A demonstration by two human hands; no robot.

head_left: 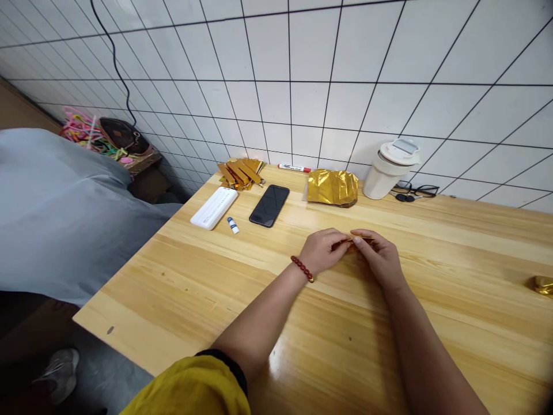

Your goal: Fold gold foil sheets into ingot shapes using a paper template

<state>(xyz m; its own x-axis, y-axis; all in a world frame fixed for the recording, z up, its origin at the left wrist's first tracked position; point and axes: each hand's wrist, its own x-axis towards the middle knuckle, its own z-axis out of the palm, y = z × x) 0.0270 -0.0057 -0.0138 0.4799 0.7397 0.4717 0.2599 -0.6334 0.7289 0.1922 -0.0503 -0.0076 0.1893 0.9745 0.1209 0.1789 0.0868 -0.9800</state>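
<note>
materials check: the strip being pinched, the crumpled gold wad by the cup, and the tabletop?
Strip between left hand and right hand: thin gold foil or foil paper, judging by its sheen; too small to be sure. Gold wad: metallic foil, creased and mirror-shiny. Table: pale wood, visible grain, glossy varnish glare.

A thin gold foil strip (355, 239) is mostly hidden between both hands' fingertips; a crumpled gold foil piece (543, 285) is cut off at the right edge.
</note>
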